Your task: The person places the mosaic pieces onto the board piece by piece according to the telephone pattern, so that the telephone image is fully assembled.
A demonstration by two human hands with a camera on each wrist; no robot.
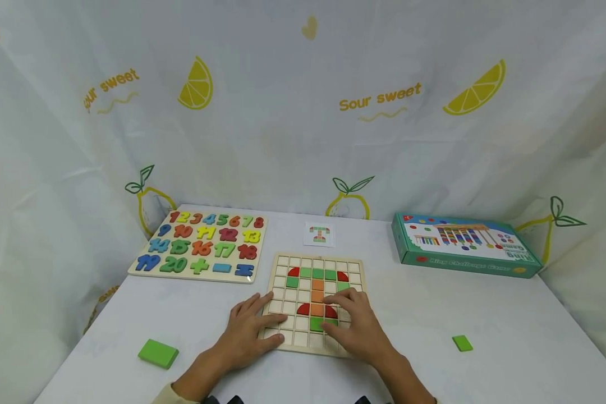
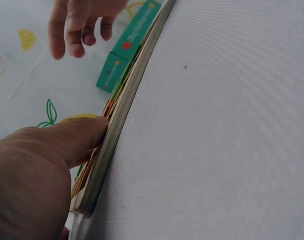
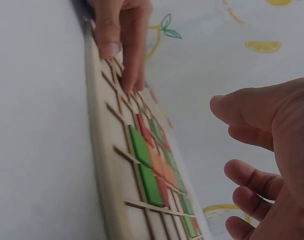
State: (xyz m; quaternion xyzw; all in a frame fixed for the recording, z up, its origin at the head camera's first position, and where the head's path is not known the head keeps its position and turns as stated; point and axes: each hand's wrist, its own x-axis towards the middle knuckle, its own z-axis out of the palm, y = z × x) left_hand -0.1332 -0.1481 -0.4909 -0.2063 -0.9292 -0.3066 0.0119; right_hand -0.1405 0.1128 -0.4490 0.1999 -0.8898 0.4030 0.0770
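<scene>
A wooden grid board (image 1: 289,307) lies on the table with coloured tiles in some of its cells. Orange squares (image 1: 317,296) form a column, with green squares (image 1: 317,274) above and red quarter-round tiles (image 1: 303,309) at the sides. Two green tiles (image 3: 151,184) sit side by side in the row closest to me. My left hand (image 1: 247,334) rests on the board's left part, fingers extended. Over the right part hovers my right hand (image 1: 356,325), loosely bent. In the right wrist view this hand (image 3: 276,135) is apart from the board, nothing between thumb and fingers.
A pattern card (image 1: 319,234) lies behind the board. To the left are a number puzzle (image 1: 237,259) and a green block (image 1: 159,353). On the right stand a green game box (image 1: 469,261) and, nearer me, a loose green square (image 1: 462,343). A printed curtain (image 1: 283,140) hangs behind.
</scene>
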